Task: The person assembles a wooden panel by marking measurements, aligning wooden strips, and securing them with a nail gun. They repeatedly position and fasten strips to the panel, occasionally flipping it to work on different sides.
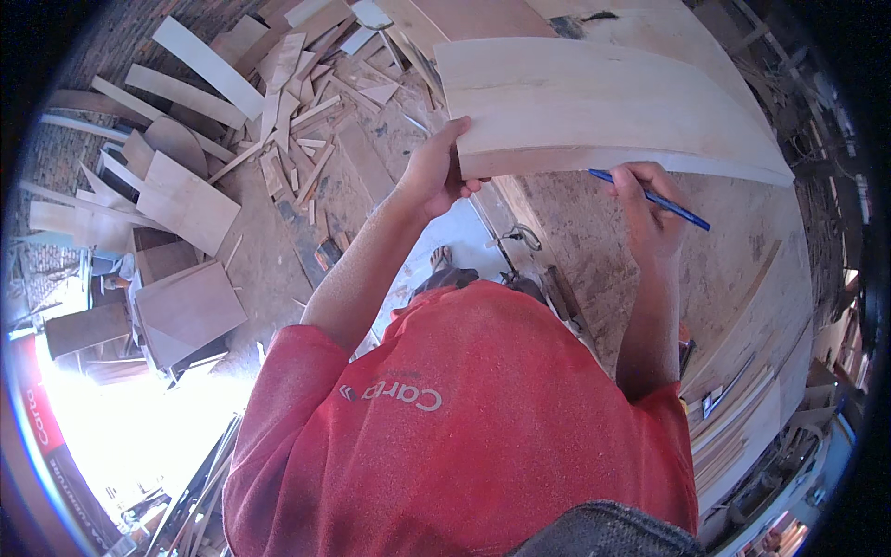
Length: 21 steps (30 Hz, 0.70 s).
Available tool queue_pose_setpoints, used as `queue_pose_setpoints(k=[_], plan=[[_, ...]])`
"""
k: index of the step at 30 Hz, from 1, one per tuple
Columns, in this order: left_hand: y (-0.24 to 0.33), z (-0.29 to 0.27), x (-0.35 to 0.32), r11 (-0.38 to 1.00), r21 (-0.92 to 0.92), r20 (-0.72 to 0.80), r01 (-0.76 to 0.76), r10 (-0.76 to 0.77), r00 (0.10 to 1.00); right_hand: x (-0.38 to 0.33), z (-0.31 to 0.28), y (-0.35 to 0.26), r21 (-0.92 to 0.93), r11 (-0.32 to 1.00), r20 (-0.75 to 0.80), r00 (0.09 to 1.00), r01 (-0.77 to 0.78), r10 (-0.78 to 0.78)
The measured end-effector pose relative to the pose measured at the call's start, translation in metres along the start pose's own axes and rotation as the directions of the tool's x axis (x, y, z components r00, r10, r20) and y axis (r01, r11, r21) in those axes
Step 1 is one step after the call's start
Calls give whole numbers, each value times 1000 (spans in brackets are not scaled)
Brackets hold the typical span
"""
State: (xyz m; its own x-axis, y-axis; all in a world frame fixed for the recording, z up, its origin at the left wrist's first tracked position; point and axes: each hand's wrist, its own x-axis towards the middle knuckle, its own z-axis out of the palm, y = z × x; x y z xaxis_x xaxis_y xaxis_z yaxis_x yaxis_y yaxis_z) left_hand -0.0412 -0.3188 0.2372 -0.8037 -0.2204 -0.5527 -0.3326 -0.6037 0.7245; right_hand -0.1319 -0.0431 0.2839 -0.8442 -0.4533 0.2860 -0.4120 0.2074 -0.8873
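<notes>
A pale plywood board (pixel 594 107) lies across a dusty workbench (pixel 724 251), its near edge toward me. My left hand (pixel 434 170) grips the board's near left corner, thumb under the edge. My right hand (pixel 650 209) holds a blue pencil (pixel 650 197) whose tip rests at the board's near edge, just right of the middle. My red shirt (pixel 464 427) fills the lower part of the view.
Many wood offcuts and strips (pixel 278 84) litter the floor at the upper left, with larger plywood pieces (pixel 186 306) at the left. Stacked boards and strips (pixel 742 408) lie along the bench's right side. Bright light floods the lower left.
</notes>
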Motion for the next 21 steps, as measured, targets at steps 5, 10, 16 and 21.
queue_pose_setpoints(k=[5,10,16,21], plan=[[11,-16,-19,999,-35,-95,-37,34,995,1,-15,13,53,997,-277,959,-52,65],[28,-58,-30,992,-110,-60,-69,63,996,2,-80,64,-249,968,-452,882,18,-132],[57,-86,-47,994,-96,-206,-60,39,978,17,-86,38,-754,573,134,930,320,-342],[76,-97,-54,991,-89,-221,-95,73,972,36,-63,15,-666,625,275,912,408,-303]])
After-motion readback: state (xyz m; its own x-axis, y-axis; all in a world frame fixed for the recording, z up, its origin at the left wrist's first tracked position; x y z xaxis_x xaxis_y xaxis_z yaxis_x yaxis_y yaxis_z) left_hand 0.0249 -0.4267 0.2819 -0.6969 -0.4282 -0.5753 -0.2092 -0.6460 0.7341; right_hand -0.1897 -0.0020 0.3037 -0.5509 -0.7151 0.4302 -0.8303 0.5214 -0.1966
